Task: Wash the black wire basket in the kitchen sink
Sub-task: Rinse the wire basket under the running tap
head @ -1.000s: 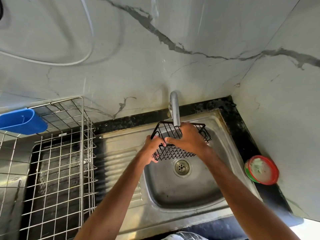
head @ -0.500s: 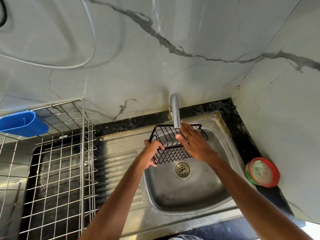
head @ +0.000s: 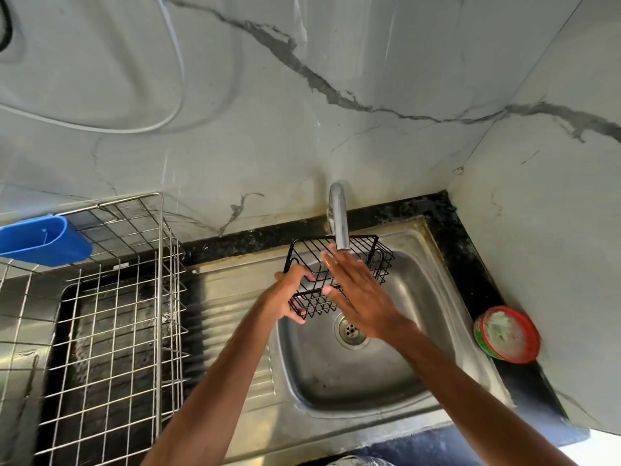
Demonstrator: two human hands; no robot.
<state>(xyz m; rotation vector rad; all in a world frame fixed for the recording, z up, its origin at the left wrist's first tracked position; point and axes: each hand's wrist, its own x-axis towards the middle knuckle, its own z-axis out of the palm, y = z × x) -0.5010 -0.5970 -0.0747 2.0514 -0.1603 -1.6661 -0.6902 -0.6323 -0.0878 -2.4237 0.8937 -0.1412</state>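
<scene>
Head view: a black wire basket point(head: 374, 264), rectangular with open grid sides, is held tilted above the basin of a stainless steel kitchen sink point(head: 423, 317), just under the spout of a curved chrome tap point(head: 338, 220). The left hand point(head: 285, 294) grips the basket's left end, its fingers point(head: 304, 273) curled round the wire rim. The right hand point(head: 361, 297) lies flat across the basket with its fingers point(head: 339, 264) straight and spread, holding nothing, their tips right below the tap's mouth. Whether water is running cannot be told. A round metal drain point(head: 350, 330) sits in the basin floor below the hands. On the sink's ribbed drainboard to the left stands a silver wire dish rack point(head: 160, 264), with a blue plastic cutlery holder point(head: 43, 242) hung on its far edge. At the right, on the black speckled tabletop point(head: 470, 264), rests a round red-rimmed green tub point(head: 506, 334) with whitish contents. Behind everything rises a grey-veined marble wall point(head: 302, 129), and a white cable point(head: 100, 129) loops across it.
</scene>
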